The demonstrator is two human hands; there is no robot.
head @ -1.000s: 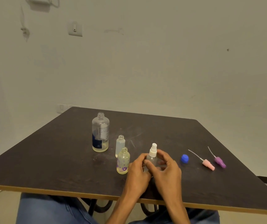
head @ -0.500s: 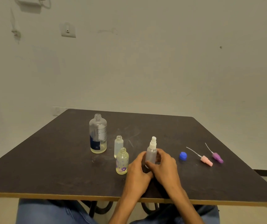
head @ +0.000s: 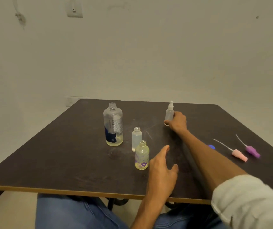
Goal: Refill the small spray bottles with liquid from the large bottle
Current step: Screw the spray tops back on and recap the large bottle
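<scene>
My right hand (head: 178, 123) is stretched to the far side of the dark table (head: 49, 154), holding a small frosted spray bottle (head: 169, 114) with its white sprayer on, upright on the tabletop. My left hand (head: 163, 166) hovers open beside a small yellowish bottle with purple flowers (head: 142, 156), which has no cap. Behind it stands an uncapped small frosted bottle (head: 136, 138). The large clear bottle (head: 113, 128), uncapped, with a little yellowish liquid at its bottom, stands to the left.
On the right of the table lie a pink sprayer head (head: 239, 155) and a purple sprayer head (head: 252, 150), each with a dip tube. A blue cap (head: 211, 147) peeks out behind my right forearm. The table's front edge is near my lap.
My right hand has carried the capped spray bottle from the near middle to the far side of the table. My left hand has let go of it and opened.
</scene>
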